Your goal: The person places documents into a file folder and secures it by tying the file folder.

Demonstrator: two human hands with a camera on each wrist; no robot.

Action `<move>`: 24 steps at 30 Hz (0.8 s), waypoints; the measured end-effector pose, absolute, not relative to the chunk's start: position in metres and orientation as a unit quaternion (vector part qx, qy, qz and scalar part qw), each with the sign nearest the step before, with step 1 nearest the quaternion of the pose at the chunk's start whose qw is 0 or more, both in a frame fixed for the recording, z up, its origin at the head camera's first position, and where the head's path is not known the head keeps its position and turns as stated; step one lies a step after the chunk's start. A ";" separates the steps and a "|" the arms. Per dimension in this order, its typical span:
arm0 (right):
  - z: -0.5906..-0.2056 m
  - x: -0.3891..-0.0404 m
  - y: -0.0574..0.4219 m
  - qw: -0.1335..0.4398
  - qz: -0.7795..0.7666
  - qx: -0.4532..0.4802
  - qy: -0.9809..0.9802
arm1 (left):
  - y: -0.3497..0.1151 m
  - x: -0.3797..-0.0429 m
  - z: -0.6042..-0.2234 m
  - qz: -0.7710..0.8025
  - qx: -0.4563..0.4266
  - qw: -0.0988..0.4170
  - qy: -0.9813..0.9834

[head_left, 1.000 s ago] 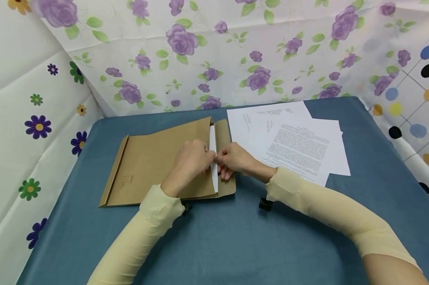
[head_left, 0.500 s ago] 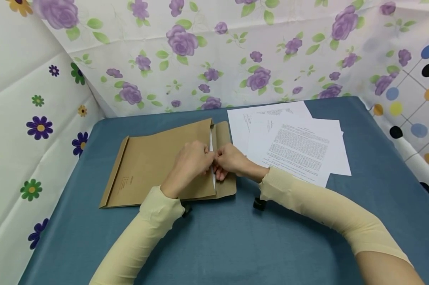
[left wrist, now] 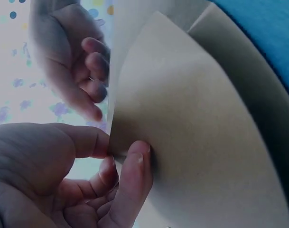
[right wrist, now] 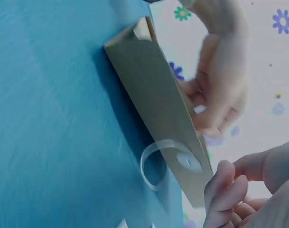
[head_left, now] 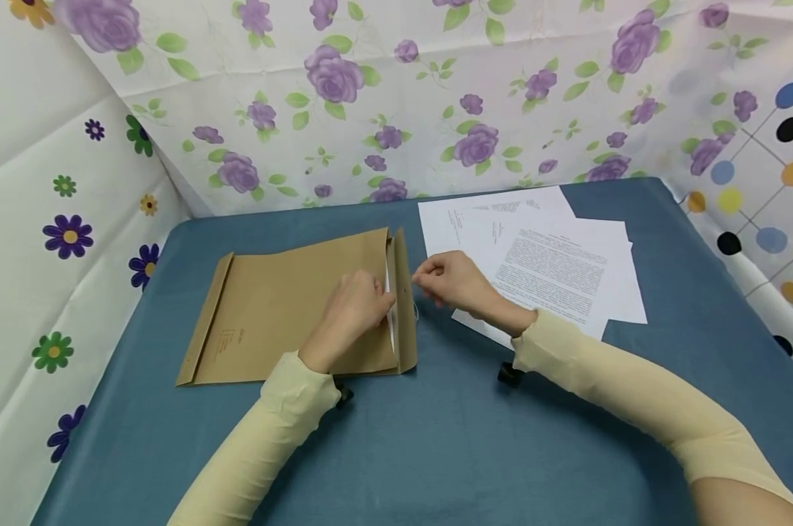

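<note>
We have the left hand pinching the edge of the brown paper envelope on the blue cloth; right hand loosely curled, holding nothing we can see, near the string-tie flap. Reddish print and typed sheets: too small to read.

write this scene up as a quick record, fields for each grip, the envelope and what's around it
left grip: pinches the envelope's edge
right grip: beside the flap, holding nothing visible
envelope: brown, lying on the surface
flap: partly raised
white string: looped at the flap
papers: printed, overlapping, right of the envelope
surface: blue
</note>
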State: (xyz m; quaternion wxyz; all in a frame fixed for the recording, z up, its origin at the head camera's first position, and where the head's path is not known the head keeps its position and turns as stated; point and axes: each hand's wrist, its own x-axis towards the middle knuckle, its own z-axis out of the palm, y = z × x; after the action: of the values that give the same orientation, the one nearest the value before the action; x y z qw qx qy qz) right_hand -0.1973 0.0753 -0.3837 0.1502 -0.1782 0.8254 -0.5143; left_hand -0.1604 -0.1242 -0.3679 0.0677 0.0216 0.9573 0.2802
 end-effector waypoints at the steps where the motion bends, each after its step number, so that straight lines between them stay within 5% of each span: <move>1: -0.383 -0.198 0.080 0.144 -0.514 -0.175 0.828 | -0.124 -0.160 -0.369 0.284 0.020 0.066 0.956; 24: -0.386 -0.240 0.205 0.113 -0.314 -0.112 0.936 | -0.124 -0.159 -0.386 0.287 0.019 0.071 0.955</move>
State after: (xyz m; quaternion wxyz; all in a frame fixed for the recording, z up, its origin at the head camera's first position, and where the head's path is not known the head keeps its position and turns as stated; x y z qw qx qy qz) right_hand -0.2405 0.2049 -0.3864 0.1129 -0.1117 0.9362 -0.3137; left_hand -0.1589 -0.1237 -0.3857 0.0715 0.0192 0.9551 0.2869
